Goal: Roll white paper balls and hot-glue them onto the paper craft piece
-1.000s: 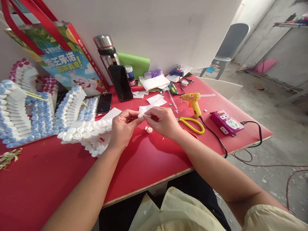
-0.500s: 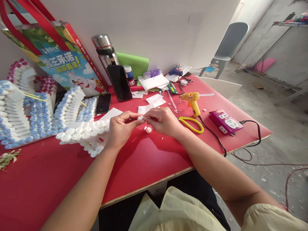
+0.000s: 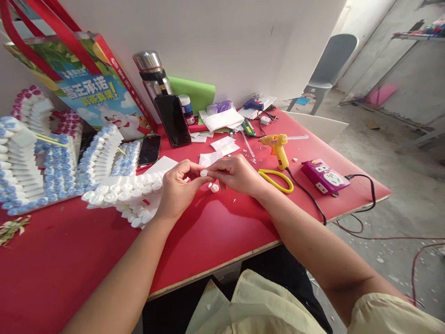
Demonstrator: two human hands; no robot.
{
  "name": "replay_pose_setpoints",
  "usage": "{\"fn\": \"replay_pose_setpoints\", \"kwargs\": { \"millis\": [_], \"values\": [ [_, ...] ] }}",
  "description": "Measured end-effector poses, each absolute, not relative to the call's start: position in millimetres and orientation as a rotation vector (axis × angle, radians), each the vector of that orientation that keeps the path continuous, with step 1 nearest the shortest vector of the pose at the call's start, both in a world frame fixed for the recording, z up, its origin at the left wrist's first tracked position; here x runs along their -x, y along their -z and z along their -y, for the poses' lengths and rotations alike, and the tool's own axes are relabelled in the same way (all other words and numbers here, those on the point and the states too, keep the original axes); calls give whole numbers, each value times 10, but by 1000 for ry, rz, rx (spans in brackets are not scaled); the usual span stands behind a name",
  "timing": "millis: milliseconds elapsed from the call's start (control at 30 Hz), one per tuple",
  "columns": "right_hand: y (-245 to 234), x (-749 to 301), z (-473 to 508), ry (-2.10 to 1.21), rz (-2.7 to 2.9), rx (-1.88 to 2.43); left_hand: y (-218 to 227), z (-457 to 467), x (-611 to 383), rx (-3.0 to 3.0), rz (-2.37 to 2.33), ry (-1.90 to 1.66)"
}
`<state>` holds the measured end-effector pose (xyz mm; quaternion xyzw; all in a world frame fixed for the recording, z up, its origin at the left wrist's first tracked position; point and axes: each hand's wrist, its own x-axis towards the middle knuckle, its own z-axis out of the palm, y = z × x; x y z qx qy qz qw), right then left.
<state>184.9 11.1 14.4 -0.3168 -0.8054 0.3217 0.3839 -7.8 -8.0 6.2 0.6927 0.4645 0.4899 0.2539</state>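
Observation:
A small white paper rose (image 3: 204, 173) sits pinched between the fingertips of my two hands, above the red table. My left hand (image 3: 181, 188) closes thumb and forefinger on it from the left. From the right, my right hand (image 3: 236, 175) presses its fingertips to the same rose. Just below them on the table lies another white paper rose (image 3: 214, 188) with a small white bit beside it. Next to my left wrist stands a curved white piece (image 3: 121, 195) covered in rows of white roses. White paper pieces (image 3: 225, 144) lie behind my hands.
A yellow glue gun (image 3: 279, 148), yellow-handled scissors (image 3: 276, 182) and a purple power socket (image 3: 324, 176) are on the right. Behind stand a black phone (image 3: 173, 120), a steel flask (image 3: 151, 74) and a printed bag (image 3: 93, 88). Blue-and-white rose-covered pieces (image 3: 57, 167) fill the left.
My left hand has shifted slightly right, closer to my right hand. The thin white strip between my fingers no longer shows, and both hands now meet at the rose.

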Motion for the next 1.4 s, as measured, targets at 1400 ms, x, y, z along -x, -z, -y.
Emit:
{"fn": "replay_pose_setpoints", "kwargs": {
  "millis": [1400],
  "values": [
    [-244,-1848,-153,-1435,1368,766,-129,4,84,-886,-774,-1087]
  ]
}}
